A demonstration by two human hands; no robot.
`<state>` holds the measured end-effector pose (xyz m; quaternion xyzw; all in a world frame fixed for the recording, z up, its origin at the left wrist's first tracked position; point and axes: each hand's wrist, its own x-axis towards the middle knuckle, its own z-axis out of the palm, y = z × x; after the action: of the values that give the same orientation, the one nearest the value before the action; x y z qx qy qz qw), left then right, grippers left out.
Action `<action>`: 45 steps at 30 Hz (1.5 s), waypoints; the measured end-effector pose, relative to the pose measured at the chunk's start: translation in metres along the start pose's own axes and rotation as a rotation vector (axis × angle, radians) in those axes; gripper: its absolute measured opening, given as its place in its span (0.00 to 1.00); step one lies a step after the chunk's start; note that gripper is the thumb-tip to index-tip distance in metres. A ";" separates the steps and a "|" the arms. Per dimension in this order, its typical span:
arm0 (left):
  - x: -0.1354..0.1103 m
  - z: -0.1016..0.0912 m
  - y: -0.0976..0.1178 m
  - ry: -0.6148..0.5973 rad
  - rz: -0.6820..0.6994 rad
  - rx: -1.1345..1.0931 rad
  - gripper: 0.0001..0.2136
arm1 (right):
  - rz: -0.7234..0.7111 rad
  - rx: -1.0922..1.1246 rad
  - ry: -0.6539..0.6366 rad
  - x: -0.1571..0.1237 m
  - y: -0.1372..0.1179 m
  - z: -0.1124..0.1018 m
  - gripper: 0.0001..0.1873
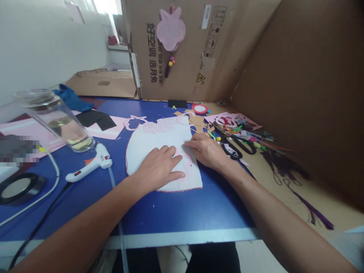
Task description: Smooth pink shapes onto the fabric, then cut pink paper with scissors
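My left hand (160,168) lies flat on a white felt cutout (150,155) with a beaded pink edge, which rests on the blue tabletop (182,216). My right hand (206,151) presses its fingertips on the same cutout, near its right side. Between the hands, a thin pink foam outline piece (184,170) lies on the felt, partly hidden by my fingers. Pale pink raised shapes (156,127) cover the felt's far end. Neither hand grips anything.
A white hot glue gun (91,163) lies left of the felt, near a tall glass bottle (54,121) on its side. Black-handled scissors (233,146) sit among craft scraps at right. Cardboard walls stand behind and right of the table.
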<state>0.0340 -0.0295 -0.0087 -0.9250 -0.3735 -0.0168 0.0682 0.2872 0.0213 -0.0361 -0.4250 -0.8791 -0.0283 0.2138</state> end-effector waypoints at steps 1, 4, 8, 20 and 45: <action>0.000 0.000 0.000 0.003 0.000 0.000 0.21 | -0.004 0.013 0.004 0.000 0.000 0.000 0.22; 0.000 -0.001 0.001 -0.004 -0.004 -0.001 0.22 | -0.024 0.052 0.019 0.000 -0.001 0.001 0.22; 0.000 -0.001 0.001 -0.028 -0.010 -0.002 0.23 | -0.084 0.090 0.010 0.001 -0.005 0.001 0.19; 0.000 0.000 0.001 -0.005 -0.004 0.009 0.24 | -0.155 0.082 -0.032 0.002 -0.019 -0.006 0.12; 0.000 -0.001 0.001 -0.002 -0.013 -0.005 0.23 | -0.156 0.087 -0.032 0.002 -0.016 -0.005 0.13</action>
<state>0.0350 -0.0303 -0.0083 -0.9227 -0.3795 -0.0173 0.0653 0.2759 0.0115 -0.0292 -0.3457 -0.9134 0.0003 0.2151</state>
